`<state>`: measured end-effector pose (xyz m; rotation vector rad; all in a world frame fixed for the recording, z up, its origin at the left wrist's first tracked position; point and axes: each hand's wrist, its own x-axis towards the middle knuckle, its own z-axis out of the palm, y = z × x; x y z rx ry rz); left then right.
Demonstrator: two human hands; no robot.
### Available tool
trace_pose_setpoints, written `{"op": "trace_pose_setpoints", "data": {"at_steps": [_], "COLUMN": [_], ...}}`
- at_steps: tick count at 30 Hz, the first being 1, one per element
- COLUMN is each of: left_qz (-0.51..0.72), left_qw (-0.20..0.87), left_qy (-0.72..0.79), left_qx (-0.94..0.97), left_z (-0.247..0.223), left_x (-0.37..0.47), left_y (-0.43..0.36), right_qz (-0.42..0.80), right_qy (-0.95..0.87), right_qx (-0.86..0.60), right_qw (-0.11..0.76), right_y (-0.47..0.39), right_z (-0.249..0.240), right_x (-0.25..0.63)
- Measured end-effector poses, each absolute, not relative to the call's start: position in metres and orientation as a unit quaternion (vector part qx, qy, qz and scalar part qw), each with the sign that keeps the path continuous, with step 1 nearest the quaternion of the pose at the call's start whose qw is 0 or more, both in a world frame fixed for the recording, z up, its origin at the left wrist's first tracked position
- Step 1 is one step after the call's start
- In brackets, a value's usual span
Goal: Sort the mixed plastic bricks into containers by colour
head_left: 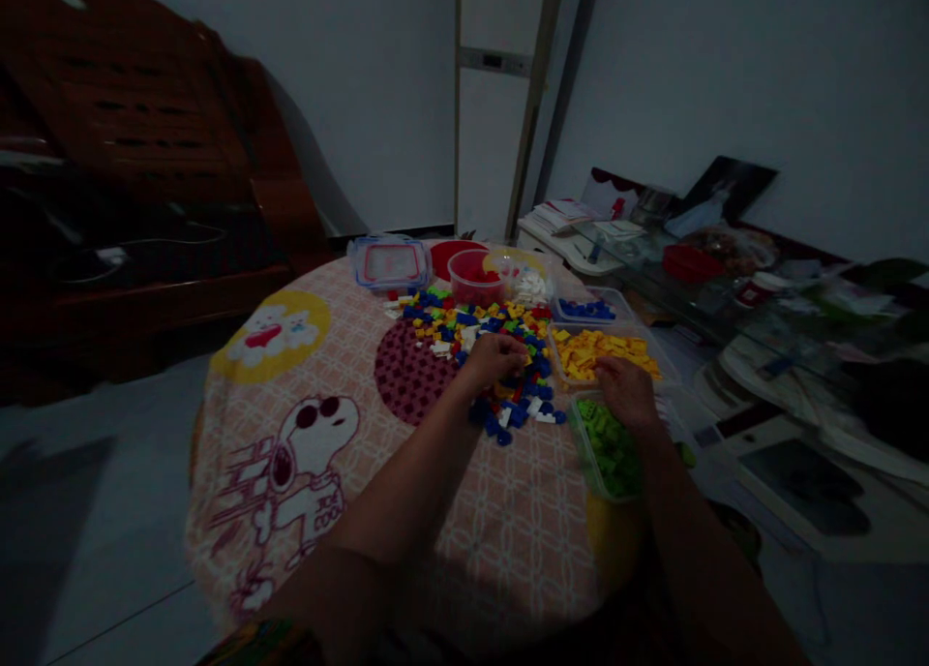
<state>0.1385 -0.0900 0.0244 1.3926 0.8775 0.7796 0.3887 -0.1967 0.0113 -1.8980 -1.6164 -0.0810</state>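
Note:
My left hand (494, 360) is over the right part of a mixed pile of toy bricks (519, 412) in blue, yellow, white, red and green. Its fingers are pinched together, with a bit of yellow at the tips that looks like a toy brick. My right hand (627, 391) is at the near edge of a clear tub of yellow bricks (584, 353), its fingers curled down. Whatever those fingers hold, if anything, is hidden. Just below that hand stands a clear tub of green bricks (608, 448), partly covered by my right forearm.
Farther back are a tub of blue bricks (586, 309), white bricks (531, 287), a round clear tub (479, 277) with red inside, and a blue-rimmed clear box (392, 262). A patterned cloth (500, 521) covers the round table. A cluttered glass-topped side table (653, 259) stands at right.

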Motion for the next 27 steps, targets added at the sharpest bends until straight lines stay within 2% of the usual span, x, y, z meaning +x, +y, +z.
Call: {"op": "trace_pose_setpoints", "data": {"at_steps": [6,10,13,18,21,27], "left_qz": [0.396,0.390,0.363,0.279,0.196,0.050], "left_qw": [0.703,0.696,0.623,0.390,0.289,0.241], "left_qy": [0.323,0.311,0.333,0.422,0.459,0.462], "left_qx": [0.495,0.517,0.608,0.769,0.817,0.852], "left_z": [0.014,0.014,0.022,0.045,0.056,0.061], "left_x": [0.190,0.199,0.183,0.127,0.101,0.092], "left_y": [-0.129,-0.137,-0.125,-0.093,-0.083,-0.086], "right_qz": [-0.026,-0.025,-0.023,-0.016,-0.020,-0.022], "right_qy": [-0.610,-0.612,-0.604,-0.601,-0.603,-0.600], "right_qx": [-0.727,-0.730,-0.739,-0.741,-0.736,-0.736], "right_qw": [0.313,0.304,0.298,0.300,0.309,0.312], "right_y": [-0.197,-0.197,-0.197,-0.197,-0.196,-0.196], "right_z": [0.014,0.016,0.016,0.015,0.014,0.015], "right_x": [0.386,0.384,0.384,0.385,0.385,0.384]}}
